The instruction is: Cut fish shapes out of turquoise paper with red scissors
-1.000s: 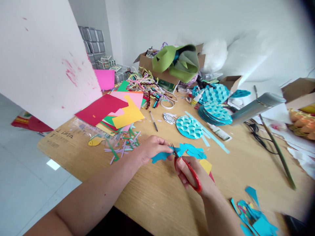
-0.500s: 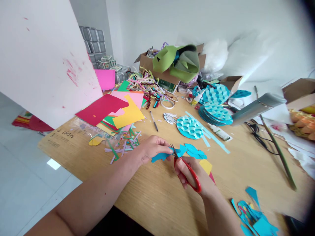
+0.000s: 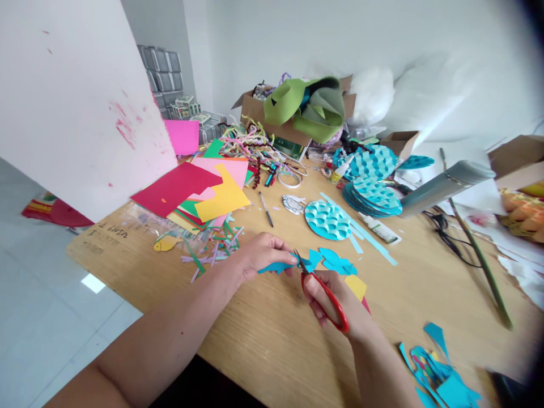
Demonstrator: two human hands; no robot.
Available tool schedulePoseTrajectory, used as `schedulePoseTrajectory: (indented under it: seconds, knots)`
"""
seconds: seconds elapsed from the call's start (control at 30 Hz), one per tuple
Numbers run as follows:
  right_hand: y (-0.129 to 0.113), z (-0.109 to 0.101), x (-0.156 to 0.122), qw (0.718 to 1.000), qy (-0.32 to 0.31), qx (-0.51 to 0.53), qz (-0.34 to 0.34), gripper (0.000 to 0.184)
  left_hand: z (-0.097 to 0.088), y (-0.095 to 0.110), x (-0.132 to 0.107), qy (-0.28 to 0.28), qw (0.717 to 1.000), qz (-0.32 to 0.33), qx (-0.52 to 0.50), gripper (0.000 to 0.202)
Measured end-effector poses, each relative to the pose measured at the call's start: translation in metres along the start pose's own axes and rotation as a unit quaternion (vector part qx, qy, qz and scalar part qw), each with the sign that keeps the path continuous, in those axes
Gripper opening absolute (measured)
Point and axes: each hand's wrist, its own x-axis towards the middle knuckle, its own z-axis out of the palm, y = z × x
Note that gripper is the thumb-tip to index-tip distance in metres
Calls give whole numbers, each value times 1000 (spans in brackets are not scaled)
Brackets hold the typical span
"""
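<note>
Pinched in my left hand is a piece of blue paper, its edge partly hidden by the fingers. My right hand is wrapped round red-handled scissors, whose blades point up and away at the blue paper. Just beyond lie blue fish-shaped cutouts on the wooden table. A yellow paper piece pokes out beside my right hand. Farther back is a round blue disc with wavy strips, next to a small fish drawing.
Coloured paper sheets and thin paper strips cover the left side. A pen lies ahead. At the right are a glue tube, a grey flask and a long green stick. Blue scraps lie near right.
The blue paper in my left hand has turned and shifted slightly left relative to the scissors. The right hand and scissors have barely moved.
</note>
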Motion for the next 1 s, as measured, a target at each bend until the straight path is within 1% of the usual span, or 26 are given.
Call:
schedulePoseTrajectory:
  seconds: [0.1, 0.23, 0.47, 0.6, 0.77, 1.0]
  knots:
    - [2, 0, 0, 1000, 2, 1, -11, 66, -2, 1, 0, -3, 1000, 9, 14, 18]
    - [0, 0, -1, 1000, -14, -4, -12, 65, -2, 2, -1, -10, 999, 18, 34, 20]
    - [-3, 0, 1, 1000, -21, -7, -16, 66, -2, 4, -3, -15, 999, 21, 41, 21]
    - [-5, 0, -1, 1000, -13, -9, -4, 67, -2, 3, -2, -13, 999, 23, 37, 20]
    - [-1, 0, -3, 1000, 3, -11, -3, 65, -3, 3, -2, -15, 999, 18, 42, 20]
    - [1, -1, -1, 1000, -8, 10, 0, 66, -6, 2, -1, -19, 998, 23, 61, 23]
